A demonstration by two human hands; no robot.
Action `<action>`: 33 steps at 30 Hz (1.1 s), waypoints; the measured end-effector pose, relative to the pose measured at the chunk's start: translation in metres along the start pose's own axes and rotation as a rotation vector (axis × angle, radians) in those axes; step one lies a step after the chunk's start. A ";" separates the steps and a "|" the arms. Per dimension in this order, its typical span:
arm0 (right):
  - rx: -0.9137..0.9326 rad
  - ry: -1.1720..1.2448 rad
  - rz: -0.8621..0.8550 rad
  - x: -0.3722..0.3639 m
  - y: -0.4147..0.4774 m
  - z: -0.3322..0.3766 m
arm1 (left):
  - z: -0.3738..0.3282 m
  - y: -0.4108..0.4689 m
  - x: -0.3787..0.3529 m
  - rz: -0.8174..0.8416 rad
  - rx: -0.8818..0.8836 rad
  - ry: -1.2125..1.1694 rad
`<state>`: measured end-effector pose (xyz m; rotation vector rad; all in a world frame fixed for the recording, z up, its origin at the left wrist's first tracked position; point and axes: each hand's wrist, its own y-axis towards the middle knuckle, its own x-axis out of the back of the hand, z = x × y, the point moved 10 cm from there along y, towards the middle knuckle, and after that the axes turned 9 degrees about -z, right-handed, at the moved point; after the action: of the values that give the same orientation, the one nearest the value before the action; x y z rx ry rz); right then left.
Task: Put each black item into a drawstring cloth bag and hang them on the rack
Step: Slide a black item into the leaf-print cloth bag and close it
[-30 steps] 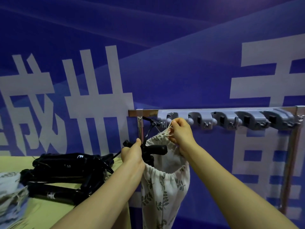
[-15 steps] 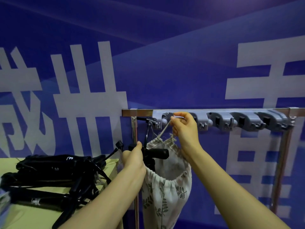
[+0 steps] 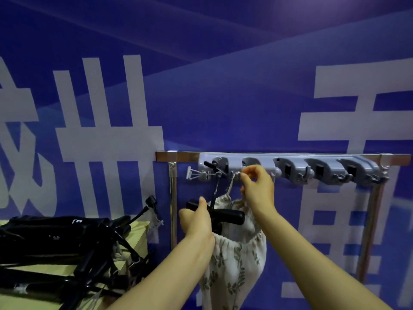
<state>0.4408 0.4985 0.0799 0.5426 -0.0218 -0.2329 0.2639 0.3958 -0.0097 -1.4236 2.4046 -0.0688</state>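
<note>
At rack [image 3: 312, 168], right hand [image 3: 257, 186] pinches drawstring [image 3: 231, 183], left hand [image 3: 196, 220] grips black item [image 3: 230, 217]

The left hand [image 3: 196, 222] and right hand [image 3: 258, 189] are bare, on bare forearms [image 3: 169, 271].

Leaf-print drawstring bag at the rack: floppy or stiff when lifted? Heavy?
Likely floppy: the cloth bag sags in soft gathers. Probably weighty for cloth: a black handle sticks out of its mouth. It may swing on the thin drawstring that the right hand pinches at the rack.
</note>
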 end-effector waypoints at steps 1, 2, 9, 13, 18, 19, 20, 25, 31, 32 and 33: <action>0.012 -0.003 0.005 0.001 -0.003 -0.001 | 0.007 -0.001 0.000 -0.006 0.021 0.007; 0.027 0.013 0.002 0.002 -0.005 0.000 | 0.011 -0.002 0.001 -0.012 0.038 0.016; 0.282 0.187 -0.026 -0.004 -0.003 0.074 | -0.018 -0.009 -0.010 0.061 -0.036 -0.071; 0.331 0.081 0.210 -0.052 -0.010 0.096 | -0.031 0.006 0.006 -0.010 -0.048 -0.114; 0.182 0.182 0.280 -0.079 -0.013 0.080 | -0.031 0.025 0.053 -0.194 -0.064 -0.096; 0.184 0.188 0.280 -0.082 -0.014 0.078 | -0.030 0.029 0.059 -0.210 -0.060 -0.094; 0.190 0.179 0.277 -0.085 -0.015 0.077 | -0.029 0.033 0.063 -0.214 -0.061 -0.089; 0.174 0.000 0.195 -0.085 -0.015 0.055 | -0.026 0.044 0.058 -0.188 -0.065 0.001; 0.228 -0.183 0.163 -0.079 -0.020 0.039 | 0.005 0.063 0.034 -0.046 0.068 0.052; 0.243 -0.215 0.168 -0.078 -0.022 0.036 | 0.014 0.067 0.028 0.005 0.119 0.059; 0.251 -0.236 0.177 -0.078 -0.025 0.033 | 0.021 0.069 0.021 0.059 0.163 0.077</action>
<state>0.3565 0.4783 0.0984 0.7569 -0.3303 -0.1201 0.2032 0.4145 -0.0495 -1.2976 2.4383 -0.3033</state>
